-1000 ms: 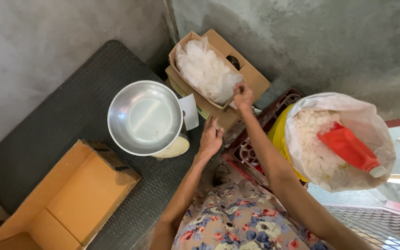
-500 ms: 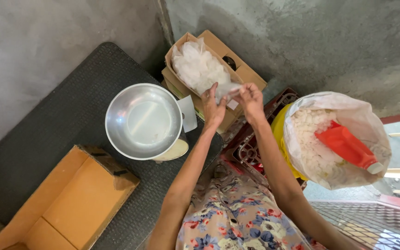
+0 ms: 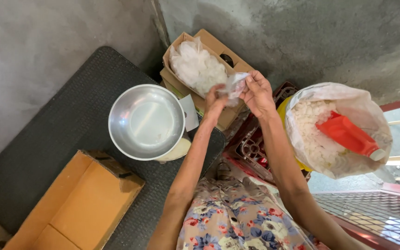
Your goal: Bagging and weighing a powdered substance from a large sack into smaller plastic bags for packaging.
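Both hands meet in front of me on a small clear plastic bag (image 3: 235,84). My left hand (image 3: 215,99) pinches its left side and my right hand (image 3: 258,94) grips its right side, fingers curled over the top edge. The bag looks empty and crumpled. Just behind the hands stands an open cardboard box (image 3: 218,48) filled with a heap of clear plastic bags (image 3: 197,67). A round metal bowl (image 3: 146,121) sits to the left on a pale stand.
At the right, a large white sack (image 3: 362,109) holds white chunks and a red scoop (image 3: 348,134). A dark red crate (image 3: 251,148) lies below the hands. An empty open cardboard box (image 3: 77,203) rests on the dark mat (image 3: 56,125). Concrete walls rise behind.
My right hand pulled a bag out of the box and my left hand rose from beside the bowl to join it. Both now hold the bag closer to me.
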